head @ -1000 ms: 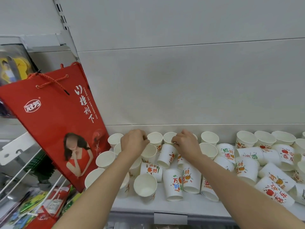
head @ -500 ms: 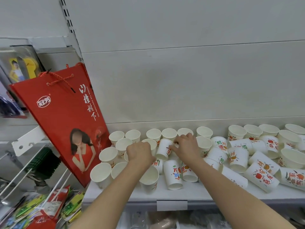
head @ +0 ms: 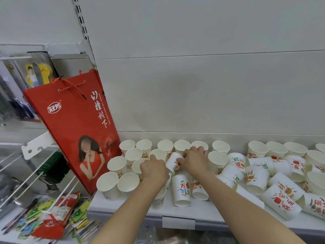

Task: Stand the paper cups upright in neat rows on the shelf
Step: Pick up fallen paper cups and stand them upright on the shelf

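Left hand (head: 154, 170) advanced onto upright cup (head: 139, 165), grasping rim. Right hand (head: 194, 160) pinching tilted cup (head: 173, 162) mid-shelf (head: 123, 206). Toppled cups (head: 279, 202) toward right edge.

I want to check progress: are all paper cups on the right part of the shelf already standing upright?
No. Many paper cups on the right part of the shelf lie on their sides with their printed walls up.
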